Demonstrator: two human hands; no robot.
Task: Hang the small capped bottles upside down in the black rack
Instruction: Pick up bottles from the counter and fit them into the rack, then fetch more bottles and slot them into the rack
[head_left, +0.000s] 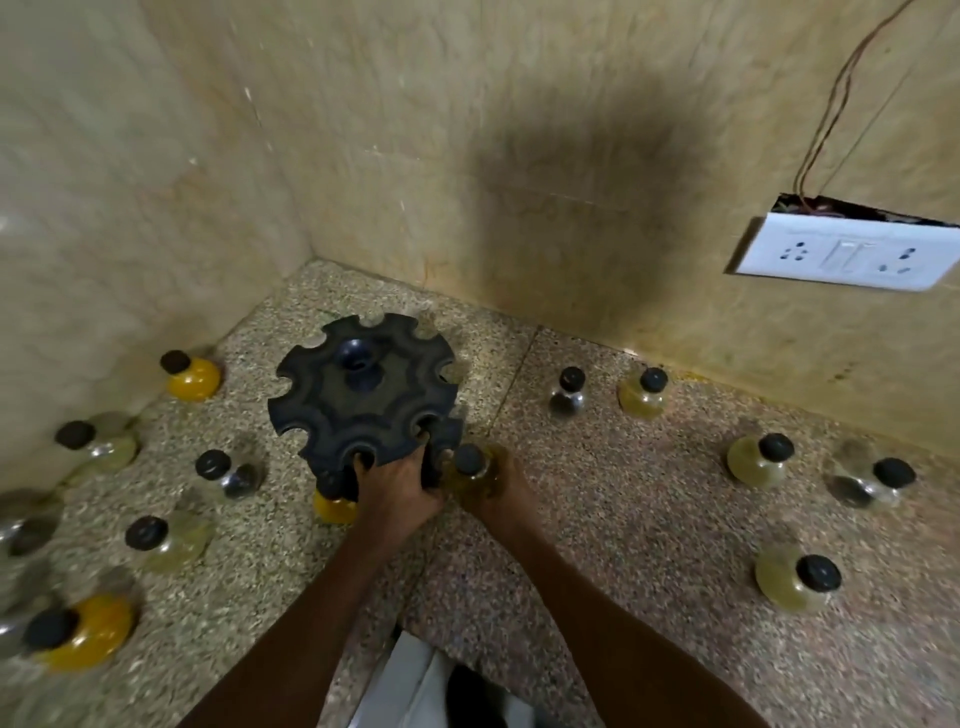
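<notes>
- Black rack (363, 397) standing on the speckled counter (597, 493) near the wall corner.
- Left hand (397, 486) at the rack's near edge, fingers curled onto it.
- Right hand (493, 491) just right of the rack, fingers wrapped round a pale capped bottle (470, 465), cap up.
- Other capped bottles scattered either side of the rack.
- Yellow-filled bottle (332, 506) under the rack's near rim.

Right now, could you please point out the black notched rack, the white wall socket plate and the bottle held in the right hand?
black notched rack (363, 400): head view, top disc.
white wall socket plate (847, 254): head view, front face.
pale yellow black-capped bottle (470, 460): head view, its cap.
</notes>
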